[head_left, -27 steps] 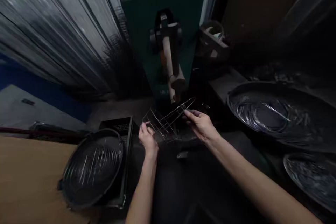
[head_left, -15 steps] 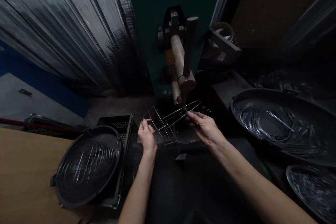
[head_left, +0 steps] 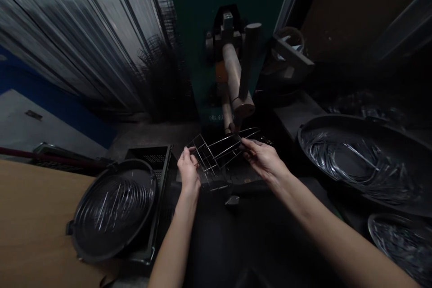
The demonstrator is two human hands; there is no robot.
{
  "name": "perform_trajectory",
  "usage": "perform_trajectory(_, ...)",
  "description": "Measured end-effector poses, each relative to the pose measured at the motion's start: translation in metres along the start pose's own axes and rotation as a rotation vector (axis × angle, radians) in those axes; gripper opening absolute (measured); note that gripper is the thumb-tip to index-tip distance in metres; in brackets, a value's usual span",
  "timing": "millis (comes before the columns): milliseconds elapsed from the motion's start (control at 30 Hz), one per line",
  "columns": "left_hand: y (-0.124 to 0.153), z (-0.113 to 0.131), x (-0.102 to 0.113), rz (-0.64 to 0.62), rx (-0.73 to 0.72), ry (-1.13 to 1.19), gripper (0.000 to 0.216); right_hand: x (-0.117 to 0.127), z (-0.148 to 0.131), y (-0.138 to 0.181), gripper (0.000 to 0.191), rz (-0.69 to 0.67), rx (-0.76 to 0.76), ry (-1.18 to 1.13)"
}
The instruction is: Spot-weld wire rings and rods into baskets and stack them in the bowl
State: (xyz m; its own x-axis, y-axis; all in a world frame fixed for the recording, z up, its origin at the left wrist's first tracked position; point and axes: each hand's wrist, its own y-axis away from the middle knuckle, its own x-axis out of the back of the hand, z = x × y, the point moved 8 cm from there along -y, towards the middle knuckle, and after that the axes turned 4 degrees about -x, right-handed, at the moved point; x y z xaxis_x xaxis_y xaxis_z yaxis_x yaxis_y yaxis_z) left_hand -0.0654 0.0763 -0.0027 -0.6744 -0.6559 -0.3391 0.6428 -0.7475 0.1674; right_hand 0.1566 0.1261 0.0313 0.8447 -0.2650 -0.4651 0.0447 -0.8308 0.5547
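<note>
A wire rack [head_left: 212, 156] of thin metal rods, with a curved ring at its far right end, is held between my two hands. My left hand [head_left: 189, 168] is closed on its left edge, thumb and fingers pinching the wire. At the right, my right hand [head_left: 265, 159] pinches the rack near the ring. Directly above the ring stands a spot welding machine's electrode arm [head_left: 236, 78], on a green body [head_left: 199, 22]. The rack's right part is at the lower electrode tip; whether they touch, I cannot tell.
To the left, a round black pan [head_left: 111, 245] of wire rings rests on a dark plastic crate [head_left: 162, 198]. A large dark basin [head_left: 303, 162] with bent wire pieces stands at the right, and a smaller bowl [head_left: 374, 225] of metal bits sits below it.
The rack has tilted and its ring end now sits closer under the electrodes. Both hands keep their grip, and the camera view has shifted slightly.
</note>
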Motion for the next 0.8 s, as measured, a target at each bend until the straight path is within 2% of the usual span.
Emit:
perform_trajectory(100,0.004,-0.001,-0.003,-0.065,0.052,0.05,0.042,-0.003,-0.002,0.003,0.011,0.004,-0.006,0.001)
perform_trajectory(200,0.006,-0.003,-0.002,-0.045,0.073,0.079,0.037,0.001,0.0,0.006,0.01,0.005,-0.019,-0.01)
perform_trajectory(433,-0.005,-0.003,-0.006,-0.014,0.059,0.089,0.025,0.037,0.006,0.006,0.01,0.042,-0.024,-0.016)
perform_trajectory(667,-0.005,-0.001,-0.007,0.005,0.082,0.072,0.029,0.047,0.0,0.018,0.008,0.067,-0.033,0.019)
perform_trajectory(733,-0.002,0.001,-0.008,0.009,0.071,0.072,0.028,0.059,-0.004,0.025,0.013,0.063,-0.003,0.096)
perform_trajectory(800,0.003,0.0,-0.008,0.017,0.058,0.078,0.027,0.086,-0.012,0.035,0.023,0.086,0.112,0.275)
